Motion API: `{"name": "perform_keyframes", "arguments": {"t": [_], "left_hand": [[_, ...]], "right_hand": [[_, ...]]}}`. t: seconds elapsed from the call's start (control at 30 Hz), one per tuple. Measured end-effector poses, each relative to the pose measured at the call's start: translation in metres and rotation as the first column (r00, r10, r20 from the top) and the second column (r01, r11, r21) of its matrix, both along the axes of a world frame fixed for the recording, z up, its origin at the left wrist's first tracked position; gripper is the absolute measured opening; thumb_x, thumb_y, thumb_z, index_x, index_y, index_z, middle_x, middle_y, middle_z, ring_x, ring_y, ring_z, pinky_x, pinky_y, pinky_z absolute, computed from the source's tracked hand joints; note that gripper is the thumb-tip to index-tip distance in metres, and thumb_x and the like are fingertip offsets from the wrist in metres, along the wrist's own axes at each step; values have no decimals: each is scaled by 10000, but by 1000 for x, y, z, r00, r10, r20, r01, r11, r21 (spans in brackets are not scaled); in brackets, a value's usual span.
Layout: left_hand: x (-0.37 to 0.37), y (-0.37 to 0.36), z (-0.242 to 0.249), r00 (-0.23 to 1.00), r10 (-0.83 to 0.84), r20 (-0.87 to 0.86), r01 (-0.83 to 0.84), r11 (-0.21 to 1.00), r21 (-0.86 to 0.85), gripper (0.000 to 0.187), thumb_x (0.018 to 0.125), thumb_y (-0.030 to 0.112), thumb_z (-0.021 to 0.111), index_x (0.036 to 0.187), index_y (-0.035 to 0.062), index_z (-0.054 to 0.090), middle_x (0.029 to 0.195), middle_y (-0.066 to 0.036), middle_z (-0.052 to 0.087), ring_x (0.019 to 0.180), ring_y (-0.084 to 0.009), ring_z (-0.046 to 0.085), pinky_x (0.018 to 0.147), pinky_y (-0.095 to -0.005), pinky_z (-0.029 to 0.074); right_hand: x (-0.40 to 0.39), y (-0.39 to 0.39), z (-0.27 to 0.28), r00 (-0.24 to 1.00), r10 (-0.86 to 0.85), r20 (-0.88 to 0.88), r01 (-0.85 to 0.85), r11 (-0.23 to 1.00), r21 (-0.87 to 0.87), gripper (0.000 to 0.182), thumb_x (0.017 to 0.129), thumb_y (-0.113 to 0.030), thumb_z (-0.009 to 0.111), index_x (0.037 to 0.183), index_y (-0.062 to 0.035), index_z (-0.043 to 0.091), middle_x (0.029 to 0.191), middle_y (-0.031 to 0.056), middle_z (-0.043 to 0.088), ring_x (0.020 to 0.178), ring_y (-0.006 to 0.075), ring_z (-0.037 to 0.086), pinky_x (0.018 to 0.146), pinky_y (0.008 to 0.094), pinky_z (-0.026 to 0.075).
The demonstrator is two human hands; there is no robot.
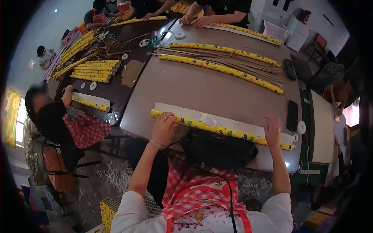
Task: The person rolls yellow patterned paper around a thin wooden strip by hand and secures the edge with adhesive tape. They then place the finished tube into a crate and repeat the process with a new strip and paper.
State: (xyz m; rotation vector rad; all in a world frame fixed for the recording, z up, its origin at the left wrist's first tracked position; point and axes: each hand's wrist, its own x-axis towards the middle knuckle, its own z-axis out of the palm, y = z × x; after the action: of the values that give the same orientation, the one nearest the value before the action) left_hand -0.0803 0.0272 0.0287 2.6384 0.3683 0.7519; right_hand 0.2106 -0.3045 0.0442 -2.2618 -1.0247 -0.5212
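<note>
In front of me on the table, a yellow patterned wrapping paper roll (229, 131) lies crosswise, with a white unrolled flap (178, 110) along its far side. My left hand (165, 123) has its fingers bent over the roll near its left end. Toward the right end, my right hand (273, 130) rests over the flap and roll, fingers stretched out and pointing away from me. A white round piece (209, 119), perhaps a tape roll, sits against the middle of the paper roll. By the right end is a small white ring (295, 137).
More yellow rolls (221, 68) and brown strips (186, 54) lie farther back. A black phone (292, 115) and a tape roll (301, 127) are at the right edge. A black bag (217, 149) is at the near edge. Co-workers handle rolls at left and across.
</note>
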Motion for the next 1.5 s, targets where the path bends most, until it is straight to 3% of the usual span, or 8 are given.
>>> {"name": "perform_keyframes", "arguments": {"t": [0.3,0.47,0.63,0.83,1.17,1.3,1.37,1.5], "left_hand": [[-27,29,-4,839,439,322,-435,896,-89,165,804,-4,608,965,27,617,966,-117,615,898,-303,568,786,-387,459],[-30,39,-14,785,524,331,-517,848,-118,136,817,26,590,947,50,624,896,-118,630,813,-314,581,716,-395,454],[-28,41,-19,806,504,310,-468,864,-188,148,808,6,588,939,60,630,870,-110,622,816,-313,582,709,-380,470],[-31,42,-28,808,489,328,-419,869,-262,140,806,-15,572,901,63,639,885,-106,618,830,-314,582,719,-373,483],[-30,40,-28,827,474,303,-439,880,-180,121,780,0,597,870,66,644,889,-105,619,826,-305,586,716,-378,486],[-32,34,-28,806,481,344,-430,876,-217,114,789,3,590,872,65,636,884,-107,622,804,-309,587,697,-385,483],[-34,29,-21,805,478,351,-421,877,-230,105,793,0,591,874,54,632,879,-114,627,777,-318,586,681,-390,478],[-33,30,-31,813,449,371,-407,894,-190,102,794,1,594,877,50,630,879,-118,626,787,-320,585,690,-389,481]], "right_hand": [[133,212,-14,970,147,-194,-163,984,-69,162,811,-233,610,892,-105,667,936,54,644,954,257,571,858,425,378],[166,280,-29,993,-55,-104,9,919,-394,196,796,-257,630,946,-133,652,1014,52,617,1042,250,529,885,433,363],[172,294,-27,964,-166,-209,15,816,-578,193,805,-286,673,907,-124,655,1010,65,622,1049,255,525,924,474,347],[184,298,-40,990,63,128,37,754,-656,130,856,-222,620,899,-126,695,864,64,645,944,253,573,944,484,377],[174,293,2,957,44,286,125,827,-548,118,769,-169,604,715,-116,694,717,69,644,754,230,608,792,435,371],[157,287,4,918,15,395,242,770,-590,177,779,-157,624,619,-82,630,645,72,594,720,223,594,810,435,364],[156,285,3,930,42,365,210,754,-623,196,853,-137,567,675,-80,627,638,77,574,743,236,580,965,538,362],[142,271,14,906,74,417,216,766,-605,170,859,-151,580,723,-86,658,670,66,607,813,225,601,979,557,337]]}}
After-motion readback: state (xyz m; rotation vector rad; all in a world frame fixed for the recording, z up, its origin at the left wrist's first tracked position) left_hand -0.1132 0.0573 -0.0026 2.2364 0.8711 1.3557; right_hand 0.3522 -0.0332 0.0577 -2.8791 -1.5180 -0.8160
